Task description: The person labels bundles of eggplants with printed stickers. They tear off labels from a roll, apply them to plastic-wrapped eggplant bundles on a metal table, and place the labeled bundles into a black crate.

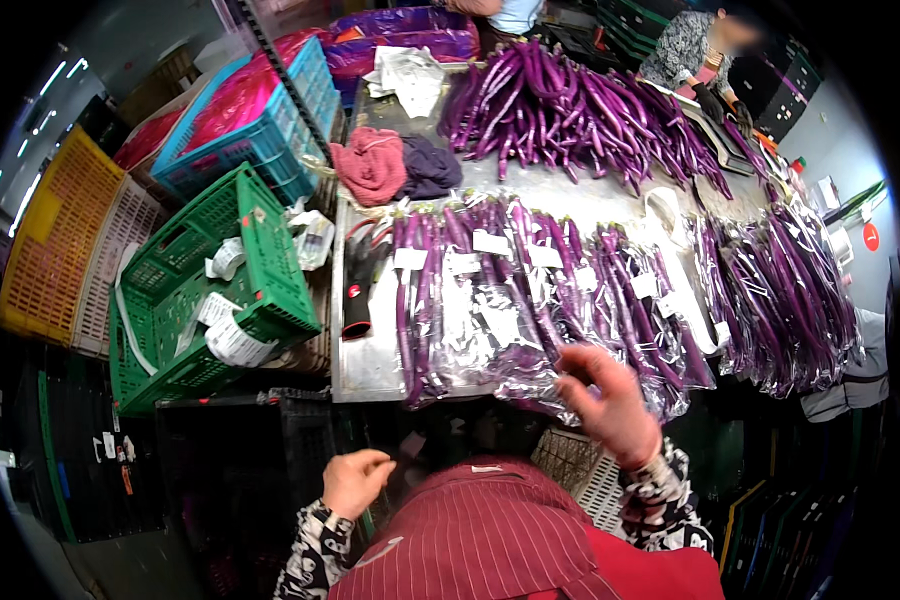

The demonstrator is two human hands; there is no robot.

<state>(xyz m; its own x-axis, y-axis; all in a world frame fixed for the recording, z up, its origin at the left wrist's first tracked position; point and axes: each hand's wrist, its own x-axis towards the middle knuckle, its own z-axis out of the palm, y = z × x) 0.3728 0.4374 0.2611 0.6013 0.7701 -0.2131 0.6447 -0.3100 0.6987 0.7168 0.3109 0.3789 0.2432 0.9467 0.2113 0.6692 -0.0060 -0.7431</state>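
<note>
Clear plastic bags of long purple eggplants point(529, 300) lie side by side on a metal table point(367, 360), several with white labels. Over the front ends of these bags is my right hand point(607, 401), fingers curled and apart; whether it touches the plastic I cannot tell. My left hand point(356, 480) hangs in front of the table edge, thumb and forefinger close together; whether anything thin is between them is not clear. More bagged eggplants point(787, 300) lie at the right end. A large heap of loose eggplants point(555, 109) covers the back of the table.
Left of the table, a tilted green crate point(281, 262) holds label strips point(236, 341). Behind it stands a blue crate point(292, 112) with pink plastic. A black glove point(358, 307), a pink cloth point(370, 165) and a dark cloth point(429, 166) lie on the table. A gloved co-worker point(679, 49) is at the back right.
</note>
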